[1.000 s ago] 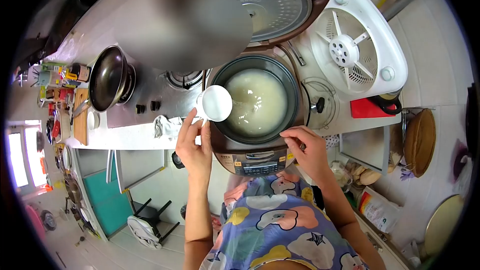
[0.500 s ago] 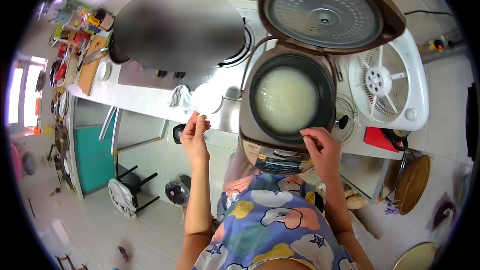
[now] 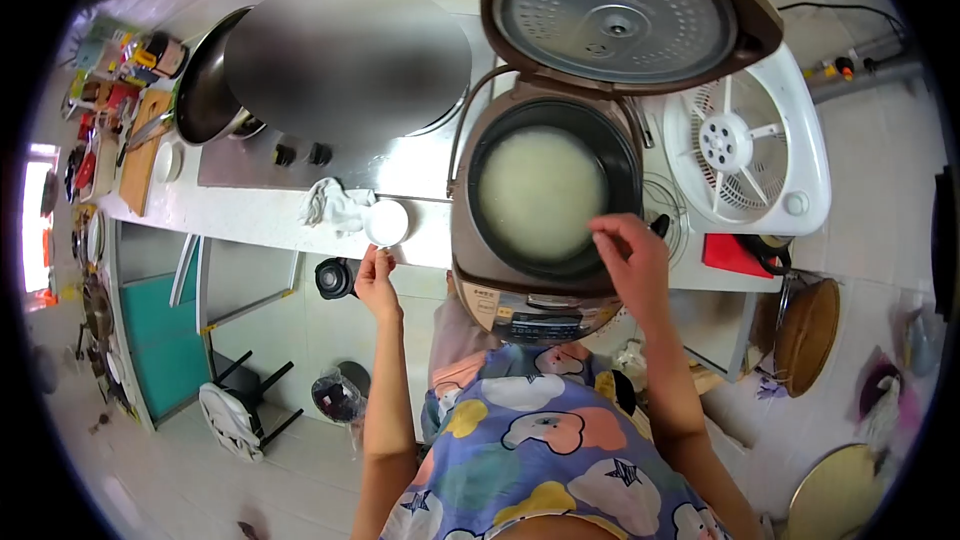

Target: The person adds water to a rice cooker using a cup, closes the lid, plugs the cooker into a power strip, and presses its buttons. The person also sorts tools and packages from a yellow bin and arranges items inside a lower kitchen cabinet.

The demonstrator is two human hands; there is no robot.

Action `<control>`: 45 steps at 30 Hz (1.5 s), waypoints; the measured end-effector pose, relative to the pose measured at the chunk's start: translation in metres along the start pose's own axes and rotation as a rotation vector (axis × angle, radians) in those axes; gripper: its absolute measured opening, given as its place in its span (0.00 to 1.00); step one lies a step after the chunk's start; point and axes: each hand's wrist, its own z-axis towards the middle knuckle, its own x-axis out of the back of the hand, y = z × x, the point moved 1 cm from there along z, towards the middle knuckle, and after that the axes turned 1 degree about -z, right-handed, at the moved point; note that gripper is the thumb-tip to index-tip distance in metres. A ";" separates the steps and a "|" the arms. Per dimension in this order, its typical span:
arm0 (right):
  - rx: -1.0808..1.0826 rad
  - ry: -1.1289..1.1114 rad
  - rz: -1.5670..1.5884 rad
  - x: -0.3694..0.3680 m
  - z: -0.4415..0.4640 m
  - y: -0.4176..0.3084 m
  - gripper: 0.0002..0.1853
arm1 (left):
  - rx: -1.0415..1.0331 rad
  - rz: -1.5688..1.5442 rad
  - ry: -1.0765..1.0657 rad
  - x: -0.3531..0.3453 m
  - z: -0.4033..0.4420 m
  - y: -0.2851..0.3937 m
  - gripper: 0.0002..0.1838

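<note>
My left hand (image 3: 378, 285) pinches the handle of a small white cup (image 3: 386, 223), which is at the counter's front edge beside a crumpled cloth (image 3: 336, 206). To the right stands a brown rice cooker (image 3: 482, 265) with its lid (image 3: 616, 15) up. Cloudy whitish liquid (image 3: 541, 192) fills part of its dark inner pot (image 3: 620, 162). Over the pot's front right rim is my right hand (image 3: 634, 258), fingers bent and partly apart, with nothing visible in them.
A dark pan (image 3: 207, 90) and a cutting board (image 3: 146, 155) are at the left. A white fan-like appliance (image 3: 728, 143) and a red item (image 3: 738, 254) lie at the right. Below the counter are an open cabinet door (image 3: 245, 280) and a chair (image 3: 232, 418).
The white cup has moved from the pot's left rim, left and down to the counter edge, with my left hand. My right hand has lifted slightly over the pot. The view has shifted.
</note>
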 end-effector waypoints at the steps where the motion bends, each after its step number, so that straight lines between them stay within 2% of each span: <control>1: 0.002 0.040 -0.062 0.008 0.006 -0.002 0.06 | -0.004 0.029 -0.036 0.002 0.003 -0.003 0.16; 4: -0.035 0.099 -0.031 0.034 0.025 0.002 0.07 | -0.001 0.048 -0.018 0.000 0.006 -0.009 0.17; 8: 0.140 0.213 -0.034 0.062 0.045 -0.015 0.09 | -0.051 0.099 -0.077 0.004 0.012 -0.020 0.16; 11: 0.250 0.267 -0.047 0.079 0.057 -0.026 0.10 | -0.059 0.190 -0.040 -0.001 0.012 -0.014 0.11; 13: 0.379 0.338 -0.074 0.090 0.065 -0.041 0.09 | -0.074 0.252 0.008 -0.005 0.012 -0.011 0.09; 16: 0.606 0.447 -0.185 0.106 0.085 -0.057 0.11 | -0.103 0.523 0.053 -0.014 0.004 0.005 0.10; 17: 0.686 0.484 -0.234 0.111 0.092 -0.062 0.12 | -0.139 0.553 0.060 -0.013 0.004 0.004 0.13; 20: 0.823 0.663 -0.364 0.112 0.107 -0.081 0.17 | -0.187 0.439 -0.039 0.000 0.017 -0.007 0.17; 21: 0.770 0.603 -0.343 0.113 0.115 -0.089 0.25 | -0.199 0.504 -0.064 0.002 0.016 -0.002 0.17; 24: 0.742 0.612 -0.326 0.116 0.118 -0.094 0.25 | -0.166 0.649 -0.052 0.004 0.015 0.009 0.16; 27: 0.790 0.618 -0.276 0.116 0.112 -0.072 0.29 | -0.168 0.602 -0.057 0.005 0.021 0.010 0.14; 30: 0.660 0.641 -0.072 0.098 0.093 -0.051 0.17 | -0.136 0.416 -0.034 0.004 0.024 0.008 0.13; 32: 0.472 0.495 -0.067 0.079 0.079 -0.005 0.21 | -0.144 0.378 -0.006 0.005 0.026 0.004 0.14; 33: 0.341 0.446 -0.035 0.067 0.069 0.015 0.22 | -0.072 0.542 0.068 -0.002 0.013 0.023 0.14; 36: -0.034 0.285 0.047 0.030 0.048 0.090 0.25 | -0.350 0.506 0.114 -0.011 -0.017 0.035 0.13; 37: -0.026 0.308 0.092 0.026 0.048 0.094 0.26 | -0.223 0.353 -0.023 -0.019 -0.031 0.044 0.13; 39: -0.009 0.350 0.180 0.023 0.050 0.098 0.27 | -0.218 0.283 -0.173 -0.043 -0.057 0.065 0.14; 42: 0.239 0.571 -0.016 0.055 0.075 0.053 0.28 | -0.163 0.239 -0.306 -0.064 -0.072 0.088 0.16; 45: 0.643 0.755 -0.215 0.088 0.113 -0.005 0.29 | -0.189 0.236 -0.346 -0.075 -0.075 0.104 0.15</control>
